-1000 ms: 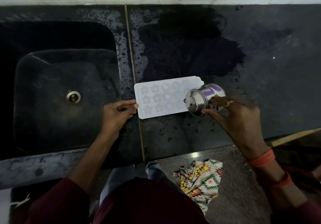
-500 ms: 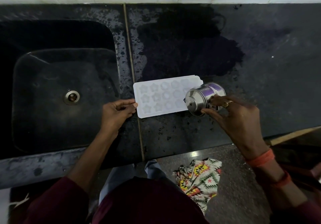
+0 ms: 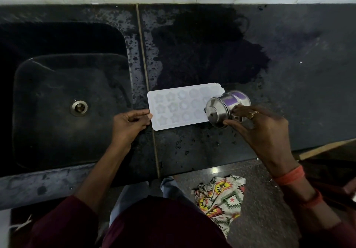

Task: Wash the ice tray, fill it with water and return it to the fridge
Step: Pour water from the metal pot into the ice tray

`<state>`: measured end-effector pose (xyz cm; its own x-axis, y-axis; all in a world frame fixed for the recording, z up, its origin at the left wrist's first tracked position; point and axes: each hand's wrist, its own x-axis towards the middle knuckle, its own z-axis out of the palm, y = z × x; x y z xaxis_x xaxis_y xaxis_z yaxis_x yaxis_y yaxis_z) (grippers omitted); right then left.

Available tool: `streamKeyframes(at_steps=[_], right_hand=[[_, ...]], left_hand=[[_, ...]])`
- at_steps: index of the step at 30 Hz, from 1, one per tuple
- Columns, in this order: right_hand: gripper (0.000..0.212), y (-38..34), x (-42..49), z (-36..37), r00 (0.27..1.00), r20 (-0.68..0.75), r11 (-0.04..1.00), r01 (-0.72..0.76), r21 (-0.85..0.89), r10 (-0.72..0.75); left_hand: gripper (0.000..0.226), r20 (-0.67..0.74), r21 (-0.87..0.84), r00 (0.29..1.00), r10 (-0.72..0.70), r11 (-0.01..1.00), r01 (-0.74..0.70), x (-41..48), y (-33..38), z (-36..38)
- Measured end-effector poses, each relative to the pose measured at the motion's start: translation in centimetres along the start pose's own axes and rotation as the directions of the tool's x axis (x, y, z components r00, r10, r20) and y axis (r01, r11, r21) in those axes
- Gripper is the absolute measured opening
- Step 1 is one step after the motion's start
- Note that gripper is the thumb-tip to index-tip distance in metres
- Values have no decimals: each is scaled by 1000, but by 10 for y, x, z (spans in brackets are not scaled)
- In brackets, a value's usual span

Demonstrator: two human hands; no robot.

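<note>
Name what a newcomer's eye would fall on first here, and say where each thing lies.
The white tray stands out on the dark counter, just right of the sink, with the left hand pinching its left edge. Over its right end the right hand holds a steel cup tipped on its side. A bright patterned cloth lies on the floor below the counter.

The ice tray (image 3: 173,109) is white, the counter (image 3: 289,93) speckled black. At 5 o'clock, a cloth (image 3: 219,197) shows red-yellow-green zigzags
</note>
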<state>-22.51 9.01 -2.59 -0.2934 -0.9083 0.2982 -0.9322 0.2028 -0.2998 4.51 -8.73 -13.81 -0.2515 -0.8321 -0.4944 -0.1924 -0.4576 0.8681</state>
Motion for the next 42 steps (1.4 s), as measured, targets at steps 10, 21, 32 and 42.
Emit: streamKeyframes(at_steps=[10,21,32,42], right_hand=[[30,-5,1,-3,999,8,999,-31,16,31],[29,-17,3,-8,996,-35,992,-73,106,77],[32,-24,-2,12,1000,-6,997,20,77,-20],[34,-29,-1,14,999,-5,997,35,74,-35]], left_hand=[[12,0,-1,1000,0,1000,0,1,-2,-2],[12,-1,0,1000,2,1000,-2,0,-1,-1],[11,11,-15,1000,-4,1000,4,3,-4,-3],[12,10,-17,1000,-6,1000,6,4,-5,-2]])
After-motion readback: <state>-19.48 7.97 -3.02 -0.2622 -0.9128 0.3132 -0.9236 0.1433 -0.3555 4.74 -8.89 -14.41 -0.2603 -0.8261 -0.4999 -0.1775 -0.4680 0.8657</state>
